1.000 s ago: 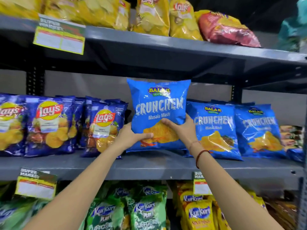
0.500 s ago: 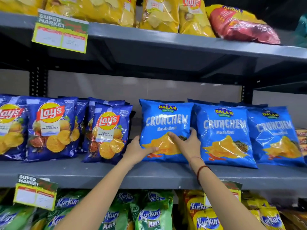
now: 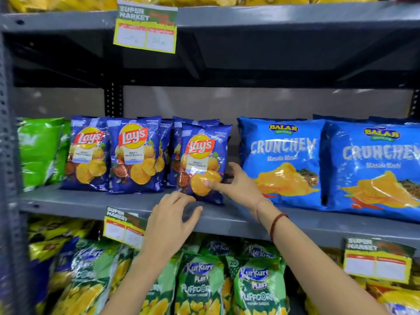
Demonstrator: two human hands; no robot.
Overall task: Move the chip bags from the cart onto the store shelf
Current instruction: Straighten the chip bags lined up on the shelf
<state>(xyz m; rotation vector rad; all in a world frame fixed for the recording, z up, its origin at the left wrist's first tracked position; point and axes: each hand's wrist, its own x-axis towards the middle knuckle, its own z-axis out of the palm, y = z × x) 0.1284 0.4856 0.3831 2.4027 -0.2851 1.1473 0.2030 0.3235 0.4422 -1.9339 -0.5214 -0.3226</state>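
Right hand (image 3: 236, 185) left Crunchem bag (image 3: 281, 155); fingers (image 3: 210, 184) pinch Lay's bag (image 3: 202, 155) edge.

Pretty bright, even store light from overhead. The glossy sky-blue Crunchem chip bags (image 3: 281, 160) throw white glare streaks, same for the dark-blue Lay's chip bag (image 3: 202, 160) out front. There's heavy shadow under the upper grey metal shelf (image 3: 272, 17). Far left, the green foil bag (image 3: 38, 151) is smeared, and the perforated grey upright (image 3: 6, 155) bows with the lens. Lettering is soft all over.

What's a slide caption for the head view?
Restocking: right hand grips the rightmost Lay's bag on the middle shelf; left hand hovers open below.
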